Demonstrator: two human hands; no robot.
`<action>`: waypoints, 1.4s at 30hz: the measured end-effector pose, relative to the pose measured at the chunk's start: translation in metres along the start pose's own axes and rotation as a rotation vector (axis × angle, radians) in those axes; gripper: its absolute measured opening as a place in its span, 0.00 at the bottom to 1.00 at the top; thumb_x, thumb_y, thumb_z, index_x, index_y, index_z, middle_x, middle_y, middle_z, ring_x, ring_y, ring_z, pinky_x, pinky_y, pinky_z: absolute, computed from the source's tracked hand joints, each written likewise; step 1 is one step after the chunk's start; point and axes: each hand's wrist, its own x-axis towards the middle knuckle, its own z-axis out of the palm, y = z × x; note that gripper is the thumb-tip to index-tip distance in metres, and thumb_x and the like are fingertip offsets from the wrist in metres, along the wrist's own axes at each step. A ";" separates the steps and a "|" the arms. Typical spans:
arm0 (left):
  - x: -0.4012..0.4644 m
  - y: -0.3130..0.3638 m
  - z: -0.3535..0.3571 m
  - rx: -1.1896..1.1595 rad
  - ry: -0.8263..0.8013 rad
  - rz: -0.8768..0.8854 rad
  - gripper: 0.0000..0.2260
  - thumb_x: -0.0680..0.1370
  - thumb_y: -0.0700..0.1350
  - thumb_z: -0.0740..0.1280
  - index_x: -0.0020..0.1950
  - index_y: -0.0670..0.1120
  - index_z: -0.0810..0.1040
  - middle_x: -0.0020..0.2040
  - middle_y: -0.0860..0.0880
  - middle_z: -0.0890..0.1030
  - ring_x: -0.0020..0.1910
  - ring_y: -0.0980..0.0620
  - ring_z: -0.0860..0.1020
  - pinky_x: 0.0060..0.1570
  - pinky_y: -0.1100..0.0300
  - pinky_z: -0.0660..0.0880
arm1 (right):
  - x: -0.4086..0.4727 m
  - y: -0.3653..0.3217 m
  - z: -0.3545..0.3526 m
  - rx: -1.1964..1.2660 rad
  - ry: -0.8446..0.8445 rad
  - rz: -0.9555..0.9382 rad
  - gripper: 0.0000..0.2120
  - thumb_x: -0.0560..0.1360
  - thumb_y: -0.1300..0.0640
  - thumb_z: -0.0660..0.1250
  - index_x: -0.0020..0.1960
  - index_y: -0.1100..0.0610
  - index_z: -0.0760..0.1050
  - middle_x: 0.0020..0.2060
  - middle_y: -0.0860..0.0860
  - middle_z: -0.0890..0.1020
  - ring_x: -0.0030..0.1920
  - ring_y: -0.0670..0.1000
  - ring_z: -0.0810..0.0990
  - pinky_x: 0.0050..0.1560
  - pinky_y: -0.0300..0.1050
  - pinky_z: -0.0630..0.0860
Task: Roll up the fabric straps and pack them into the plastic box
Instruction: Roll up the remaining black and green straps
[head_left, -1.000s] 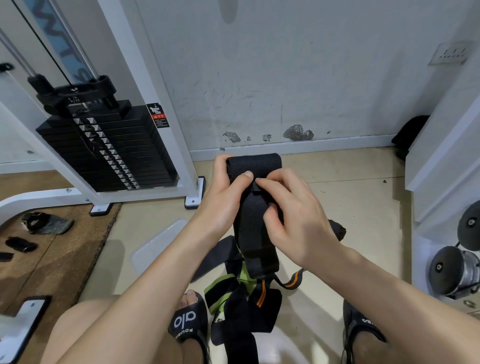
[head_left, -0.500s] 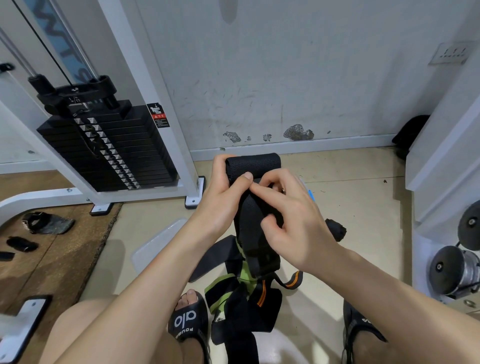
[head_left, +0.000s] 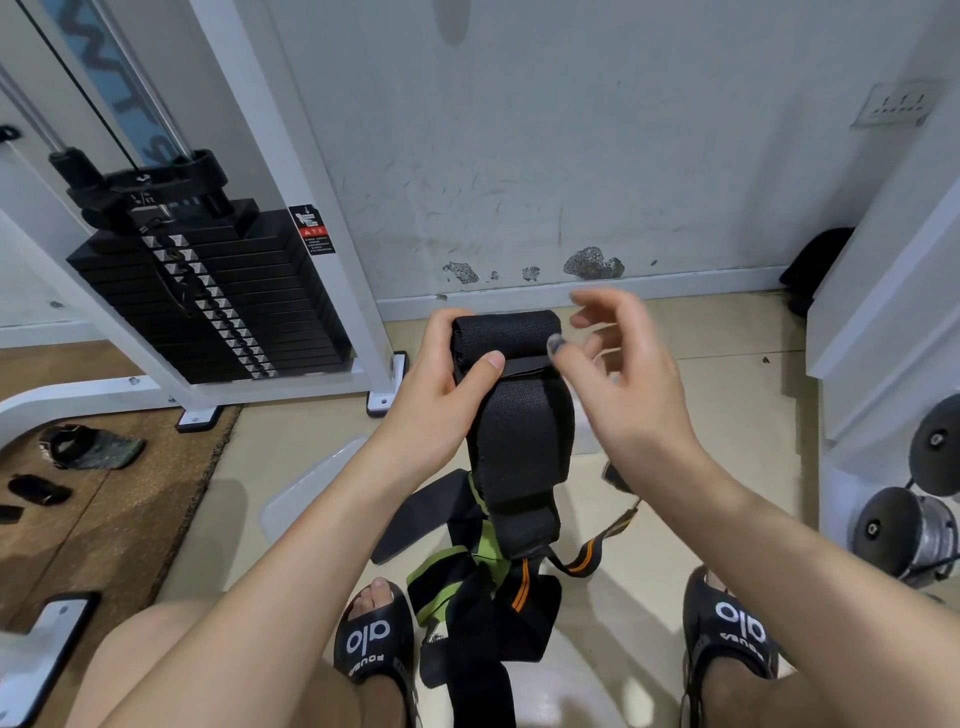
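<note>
Low against a scuffed wall, the left hand (head_left: 441, 384) pinches the strap (head_left: 511, 395)'s rolled top; its tail hangs toward the feet. Just right, the blurred right hand (head_left: 628, 374) seems loosely spread.

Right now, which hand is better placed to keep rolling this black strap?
Right hand: it hovers open beside the roll, free. The left hand grips the black strap, thumb pinning it.
</note>
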 end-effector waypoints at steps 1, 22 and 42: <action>0.000 0.001 0.000 -0.002 -0.012 0.003 0.09 0.84 0.42 0.64 0.64 0.47 0.70 0.48 0.61 0.79 0.51 0.59 0.78 0.56 0.57 0.78 | 0.006 0.000 -0.003 -0.020 -0.009 0.073 0.17 0.78 0.51 0.70 0.66 0.44 0.74 0.55 0.47 0.78 0.48 0.47 0.77 0.51 0.35 0.72; 0.006 0.006 -0.005 -0.283 -0.154 -0.277 0.17 0.74 0.46 0.64 0.62 0.57 0.76 0.50 0.50 0.84 0.51 0.49 0.83 0.53 0.52 0.76 | 0.014 0.003 -0.011 0.528 -0.325 0.364 0.10 0.77 0.67 0.70 0.54 0.54 0.78 0.49 0.60 0.82 0.46 0.55 0.83 0.49 0.50 0.78; -0.005 0.004 0.009 -0.188 -0.117 -0.145 0.10 0.79 0.41 0.67 0.57 0.51 0.70 0.43 0.51 0.77 0.39 0.58 0.77 0.39 0.64 0.74 | 0.015 0.007 0.009 0.173 -0.324 0.424 0.13 0.84 0.39 0.56 0.64 0.41 0.71 0.55 0.46 0.82 0.60 0.49 0.81 0.66 0.50 0.75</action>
